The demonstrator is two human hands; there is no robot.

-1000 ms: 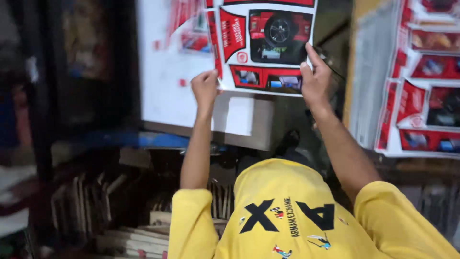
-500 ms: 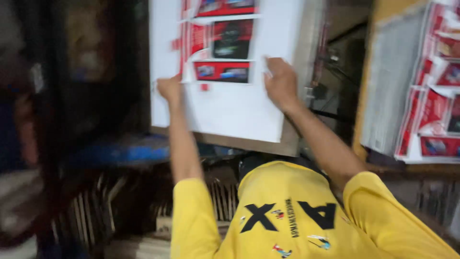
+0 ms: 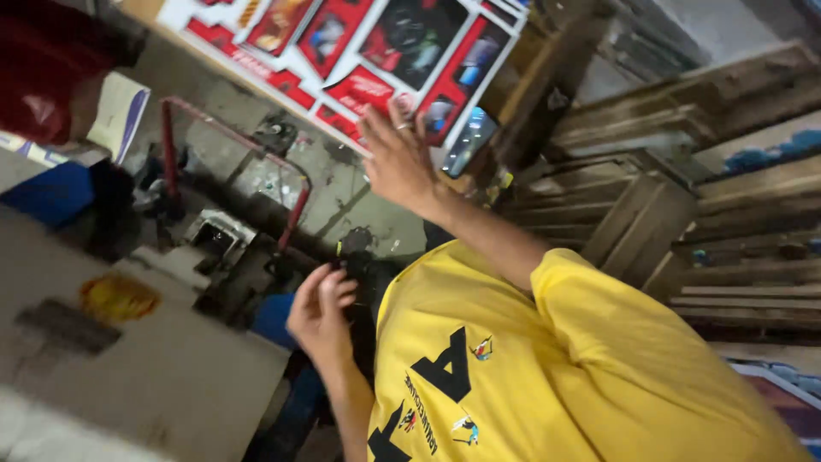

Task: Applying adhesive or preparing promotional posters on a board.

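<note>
Yellow shirt (image 3: 547, 376) fills the near foreground, black letters and small coloured figures printed on the chest.

Left hand (image 3: 322, 312) hangs low beside the shirt, fingers loosely curled, palm partly open, nothing in it. It sits over dark clutter on the floor; whether it touches anything there, cannot tell.

Right hand (image 3: 395, 156) is raised, fingers spread nearly flat, a ring on one finger. Fingertips lie against the lower edge of the printed sheet (image 3: 359, 51). No closed grip visible; palm pressed or resting on the sheet, not wrapped round it.

Sheet: large flat white card, tilted across the upper part of the view, above and beyond the right hand. Printed with red and black panels laid out like an unfolded box, dark product pictures in the panels, white margins between. Top edge cut off by the frame.

Below it: red metal frame (image 3: 229, 145) on stained concrete floor (image 3: 342, 192).

Left: grey board (image 3: 154, 376) with a yellow patch.

Far right: stacked wooden pallets (image 3: 684, 205).
</note>
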